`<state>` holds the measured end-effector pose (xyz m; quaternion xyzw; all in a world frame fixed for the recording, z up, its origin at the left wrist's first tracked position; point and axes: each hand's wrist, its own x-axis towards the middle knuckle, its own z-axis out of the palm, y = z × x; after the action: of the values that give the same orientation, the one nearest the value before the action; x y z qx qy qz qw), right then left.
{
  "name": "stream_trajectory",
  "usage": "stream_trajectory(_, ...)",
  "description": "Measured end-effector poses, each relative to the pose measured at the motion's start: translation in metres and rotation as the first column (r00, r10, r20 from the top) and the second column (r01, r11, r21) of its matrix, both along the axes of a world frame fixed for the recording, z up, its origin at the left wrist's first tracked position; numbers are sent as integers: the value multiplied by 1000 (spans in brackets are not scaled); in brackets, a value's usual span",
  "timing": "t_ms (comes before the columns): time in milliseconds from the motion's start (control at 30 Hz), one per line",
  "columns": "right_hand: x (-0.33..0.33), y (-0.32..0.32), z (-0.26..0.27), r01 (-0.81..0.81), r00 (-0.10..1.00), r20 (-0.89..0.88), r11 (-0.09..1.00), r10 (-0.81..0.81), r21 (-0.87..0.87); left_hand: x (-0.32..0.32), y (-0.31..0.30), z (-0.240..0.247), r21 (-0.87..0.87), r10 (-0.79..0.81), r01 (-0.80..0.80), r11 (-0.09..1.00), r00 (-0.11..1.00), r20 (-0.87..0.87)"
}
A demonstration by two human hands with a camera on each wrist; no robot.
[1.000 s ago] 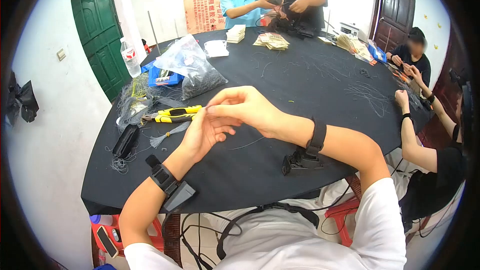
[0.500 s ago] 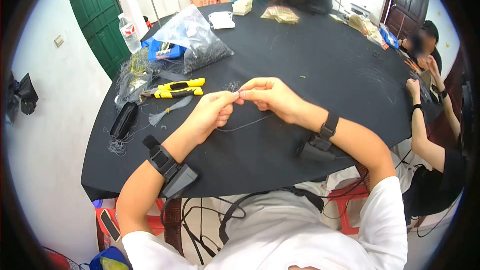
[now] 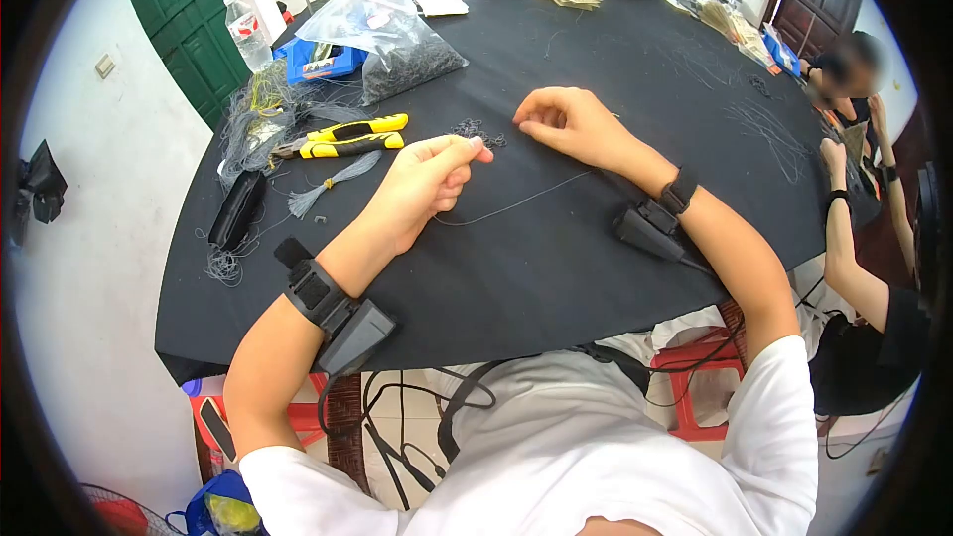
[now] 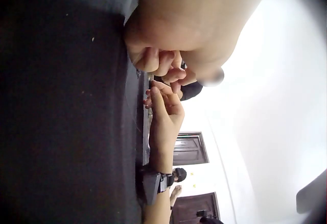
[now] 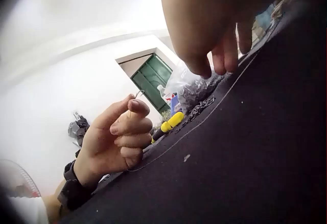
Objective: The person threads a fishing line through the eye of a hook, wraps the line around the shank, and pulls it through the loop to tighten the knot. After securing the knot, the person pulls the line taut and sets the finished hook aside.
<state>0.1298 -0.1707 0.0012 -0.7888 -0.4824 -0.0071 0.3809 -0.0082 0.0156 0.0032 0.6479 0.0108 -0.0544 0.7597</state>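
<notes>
My left hand (image 3: 425,187) pinches a small thin piece between thumb and forefinger, its other fingers curled. In the right wrist view the tip of this piece, a thin grey line (image 5: 139,93), bends in a little loop above the fingertips. A longer grey strand (image 3: 516,206) runs from below the left hand across the cloth towards the right forearm. To the right, apart from the left, my right hand (image 3: 581,129) hovers with loosely bent fingers and nothing visible in them. Beyond the left fingertips lies a small heap of dark pieces (image 3: 478,131).
Yellow-and-black pliers (image 3: 347,137) lie left of the hands, beside a tied grey bundle of line (image 3: 336,184) and a black case (image 3: 237,210). Behind are a clear bag of dark pieces (image 3: 402,55), a blue box (image 3: 326,62) and a bottle (image 3: 245,32). Other people sit or stand around the black-covered table (image 3: 496,278).
Both hands met at the fingertips before; they moved right, off the pliers, and then the right hand drew away to the right. The head view has tipped downward.
</notes>
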Motion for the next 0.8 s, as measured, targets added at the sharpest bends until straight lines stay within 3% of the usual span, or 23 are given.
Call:
stream_trajectory(200, -5, 1, 3, -30, 995, 95, 998, 25, 50, 0, 0, -2, 44, -38, 36, 998, 998, 41)
stream_trajectory(500, -2, 14, -12, -22, 956, 290, 995, 51, -101, 0, -1, -2, 107, -55, 48, 993, 997, 61)
stream_trajectory(700, 0, 13, -8, -41, 994, 96, 996, 48, -74, -2, -3, 0, 126, -49, 43, 991, 998, 46)
stream_trajectory(800, 0, 11, -10, -49, 992, 109, 997, 56, -64, -1, -2, -1, 124, -61, 54, 991, 997, 52)
